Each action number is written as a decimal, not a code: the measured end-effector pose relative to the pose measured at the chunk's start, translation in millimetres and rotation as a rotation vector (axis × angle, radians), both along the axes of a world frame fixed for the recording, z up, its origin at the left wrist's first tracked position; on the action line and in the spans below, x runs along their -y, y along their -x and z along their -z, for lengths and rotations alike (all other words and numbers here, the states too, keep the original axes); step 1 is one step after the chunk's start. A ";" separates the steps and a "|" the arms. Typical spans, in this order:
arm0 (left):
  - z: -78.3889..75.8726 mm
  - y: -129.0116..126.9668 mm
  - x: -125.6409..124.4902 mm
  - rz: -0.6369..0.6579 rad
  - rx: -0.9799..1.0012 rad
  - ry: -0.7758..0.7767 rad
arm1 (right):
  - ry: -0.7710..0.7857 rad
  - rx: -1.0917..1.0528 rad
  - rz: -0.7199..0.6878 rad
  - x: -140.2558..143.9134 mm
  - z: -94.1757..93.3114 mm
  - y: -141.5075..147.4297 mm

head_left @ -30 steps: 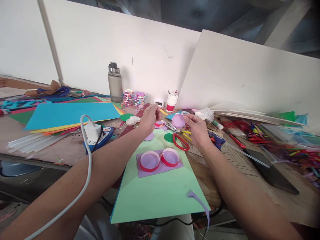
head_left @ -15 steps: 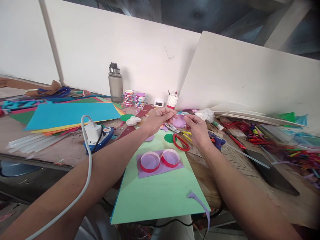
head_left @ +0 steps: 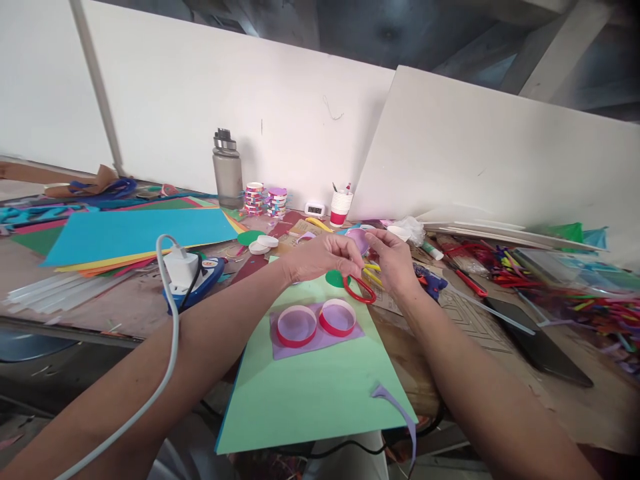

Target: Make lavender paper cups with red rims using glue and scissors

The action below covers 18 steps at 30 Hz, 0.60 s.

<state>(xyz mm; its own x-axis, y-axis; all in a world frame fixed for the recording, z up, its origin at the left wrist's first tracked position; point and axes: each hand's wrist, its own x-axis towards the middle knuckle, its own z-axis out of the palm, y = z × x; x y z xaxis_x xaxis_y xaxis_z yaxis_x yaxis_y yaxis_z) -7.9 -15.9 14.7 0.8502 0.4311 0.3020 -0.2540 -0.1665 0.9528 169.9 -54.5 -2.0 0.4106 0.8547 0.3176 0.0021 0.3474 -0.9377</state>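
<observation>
Both my hands meet above the far end of a light green sheet (head_left: 310, 387). My right hand (head_left: 393, 260) pinches a small purple paper disc (head_left: 359, 239) at its right edge. My left hand (head_left: 325, 257) has its fingertips on the disc's left edge. Just below the hands lie red-handled scissors (head_left: 361, 288) and a green paper circle (head_left: 334, 279). Nearer to me, two red-rimmed rings (head_left: 297, 325) (head_left: 337, 317) sit on a purple paper piece (head_left: 320, 337) on the green sheet.
A white charger with cable (head_left: 181, 267) lies on a blue glue gun at left, next to stacked coloured sheets (head_left: 135, 230). A bottle (head_left: 227, 170), tape stacks (head_left: 265, 199) and a paper cup (head_left: 341, 203) stand by the white wall. Coloured sticks (head_left: 590, 300) and a dark phone (head_left: 537, 340) lie right.
My left hand came right from beside the disc and now touches its left edge. Both hands dropped slightly closer to the scissors. The view shifted a little.
</observation>
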 end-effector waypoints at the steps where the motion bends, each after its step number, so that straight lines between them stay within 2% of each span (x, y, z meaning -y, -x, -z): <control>1: 0.5 -0.9 -0.7 -0.049 0.025 0.008 | 0.001 0.001 0.003 -0.2 0.4 -0.1; 3: 0.4 -1.9 -1.8 -0.124 0.105 0.019 | -0.003 -0.001 0.003 -0.7 1.3 -0.4; 5: -1.1 -2.0 -1.4 -0.143 0.165 0.016 | -0.015 -0.002 0.000 -1.2 2.3 -0.6; 13: -7.2 -5.1 10.0 -0.143 0.228 0.136 | -0.014 -0.001 0.017 -3.6 5.7 -0.2; 18: -7.4 -4.7 9.9 -0.064 0.254 0.189 | -0.022 0.010 0.026 -5.9 8.0 -2.0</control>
